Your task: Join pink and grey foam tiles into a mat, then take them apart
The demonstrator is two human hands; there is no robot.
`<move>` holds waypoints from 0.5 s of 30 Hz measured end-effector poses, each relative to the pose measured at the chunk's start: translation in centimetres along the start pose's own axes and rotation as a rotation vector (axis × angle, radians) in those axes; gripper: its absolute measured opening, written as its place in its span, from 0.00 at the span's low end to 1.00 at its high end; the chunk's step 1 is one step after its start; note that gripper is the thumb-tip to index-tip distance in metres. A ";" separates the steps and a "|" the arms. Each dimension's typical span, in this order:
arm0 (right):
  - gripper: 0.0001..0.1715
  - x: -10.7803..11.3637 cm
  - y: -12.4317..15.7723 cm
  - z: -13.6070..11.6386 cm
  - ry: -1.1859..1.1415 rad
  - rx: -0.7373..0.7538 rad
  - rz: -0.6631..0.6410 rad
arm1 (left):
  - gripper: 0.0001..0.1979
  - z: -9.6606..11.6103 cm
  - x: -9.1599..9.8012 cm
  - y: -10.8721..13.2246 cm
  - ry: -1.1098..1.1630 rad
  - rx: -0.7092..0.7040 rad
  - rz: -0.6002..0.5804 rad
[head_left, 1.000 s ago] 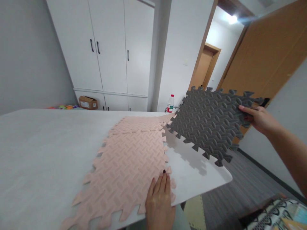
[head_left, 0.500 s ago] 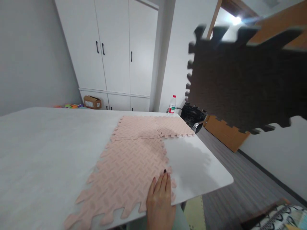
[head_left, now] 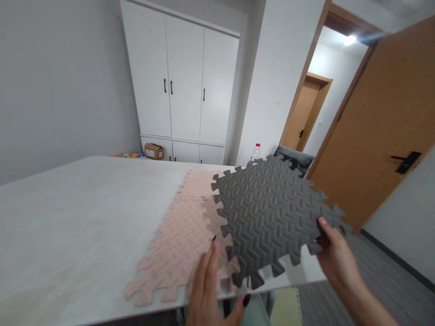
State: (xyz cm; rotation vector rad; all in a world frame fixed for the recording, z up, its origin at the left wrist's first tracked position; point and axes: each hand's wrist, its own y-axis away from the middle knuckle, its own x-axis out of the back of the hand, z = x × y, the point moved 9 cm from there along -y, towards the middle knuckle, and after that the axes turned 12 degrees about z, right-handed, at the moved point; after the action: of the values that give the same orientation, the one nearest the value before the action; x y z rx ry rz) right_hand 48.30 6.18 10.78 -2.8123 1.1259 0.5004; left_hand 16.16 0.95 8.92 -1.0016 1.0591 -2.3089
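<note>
A dark grey foam tile (head_left: 265, 208) with interlocking teeth hangs tilted over the right part of the table. My right hand (head_left: 335, 246) pinches its near right corner. Pink foam tiles (head_left: 180, 235) lie on the white table, partly covered from view by the grey tile. Over the near edge of the pink tile is my left hand (head_left: 209, 287), fingers stretched and thumb spread apart, holding nothing. The grey tile's near left corner is just right of that hand.
White table (head_left: 84, 226) reaches far left. A bottle with a red cap (head_left: 256, 153) stands at its far edge. Beyond are a cardboard box (head_left: 154, 151), a white cabinet (head_left: 183, 77) and a wooden door (head_left: 377, 108). A pale yellow tile (head_left: 287, 305) is below the near edge.
The grey tile has come down and left from the upper right, its patterned face now showing. My right hand has come into view. My left thumb has spread out. The view has shifted.
</note>
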 end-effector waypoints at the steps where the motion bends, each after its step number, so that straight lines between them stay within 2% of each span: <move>1: 0.16 -0.9 1.5 3.2 -0.029 -0.111 -0.017 | 0.35 -0.7 1.5 -0.5 0.005 0.044 0.037; 3: 0.16 -2.5 4.7 7.9 -0.018 -0.285 -0.153 | 0.31 -2.5 3.6 -1.4 -0.004 0.084 0.067; 5: 0.18 -3.7 7.6 10.0 0.019 -0.405 -0.392 | 0.27 -5.2 4.8 -1.9 -0.066 0.112 0.069; 8: 0.32 -3.3 10.0 9.2 0.231 -0.426 -0.766 | 0.22 -9.6 4.7 -1.7 -0.175 0.079 0.004; 10: 0.34 -2.2 10.2 7.9 0.529 -0.356 -1.006 | 0.17 -11.6 3.8 -1.4 -0.220 -0.006 -0.057; 11: 0.34 -1.7 9.6 7.4 0.672 -0.313 -1.084 | 0.15 -12.2 3.4 -1.2 -0.239 -0.048 -0.074; 12: 0.33 -1.4 8.4 6.8 0.783 -0.270 -1.116 | 0.13 -12.6 3.1 -1.1 -0.256 -0.079 -0.081; 13: 0.33 -1.4 6.6 6.3 0.854 -0.232 -1.095 | 0.13 -12.9 2.8 -1.0 -0.270 -0.097 -0.079; 15: 0.31 -2.3 1.5 5.6 0.879 -0.186 -0.943 | 0.16 -13.1 2.5 -1.0 -0.306 -0.105 -0.066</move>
State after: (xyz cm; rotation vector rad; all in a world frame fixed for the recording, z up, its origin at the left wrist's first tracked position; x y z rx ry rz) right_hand 44.22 7.61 6.28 -3.2876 -0.3759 -0.7847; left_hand 4.61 6.40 4.83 -1.3981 1.0404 -2.0783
